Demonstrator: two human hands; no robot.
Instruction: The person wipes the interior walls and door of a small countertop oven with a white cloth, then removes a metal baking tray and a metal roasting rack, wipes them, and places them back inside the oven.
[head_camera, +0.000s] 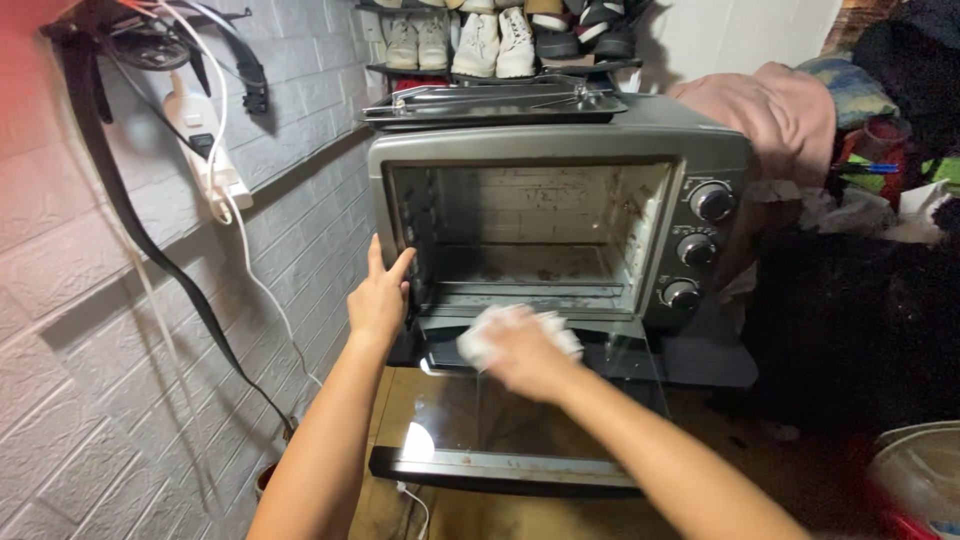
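A grey toaster oven (560, 135) stands in front of me, its glass door (520, 420) folded down flat toward me. My left hand (378, 295) grips the oven's left front edge with fingers spread. A crumpled white cloth (478, 340) is pressed under my right hand (525, 355) onto the inner end of the open door, just below the oven cavity (530, 235). The hand is motion-blurred. Inside the oven are stained walls and a dirty floor.
A baking tray (490, 103) lies on the oven's top. Three knobs (710, 202) run down its right front. A white brick wall with a power strip (205, 140) and hanging black strap is at left. Shoes (480, 40) on a shelf behind; clothes (790, 110) piled right.
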